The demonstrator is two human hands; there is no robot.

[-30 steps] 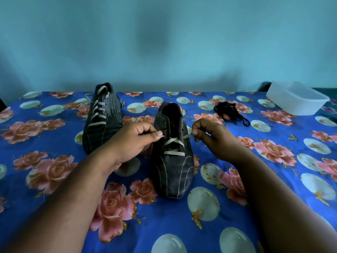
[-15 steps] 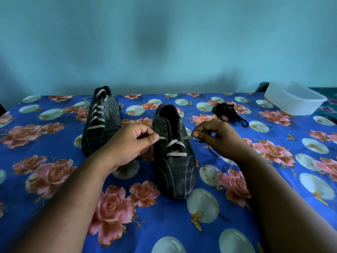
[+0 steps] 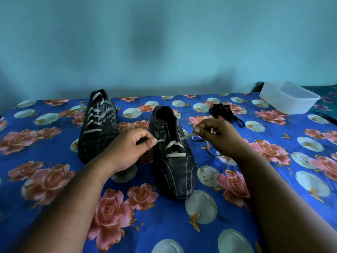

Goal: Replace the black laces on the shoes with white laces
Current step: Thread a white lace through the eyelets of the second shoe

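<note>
Two dark striped shoes stand on the flowered cloth. The left shoe [image 3: 99,125] is laced to the top with a white lace. The right shoe [image 3: 173,161] carries a white lace [image 3: 174,148] only through its lowest eyelets, with one bar and one cross. My left hand [image 3: 131,148] pinches the lace's left end beside the shoe. My right hand [image 3: 217,136] pinches the right end, held a little above the shoe's right side; slack lace loops under that hand. A bundle of black laces [image 3: 224,112] lies behind my right hand.
A white plastic tub [image 3: 288,97] sits at the back right on the blue flowered cloth [image 3: 54,179]. A blue wall rises right behind the table's far edge.
Both hands have drawn the lace ends outward, away from the shoe. My right hand has lifted and moved right. The view has dropped slightly.
</note>
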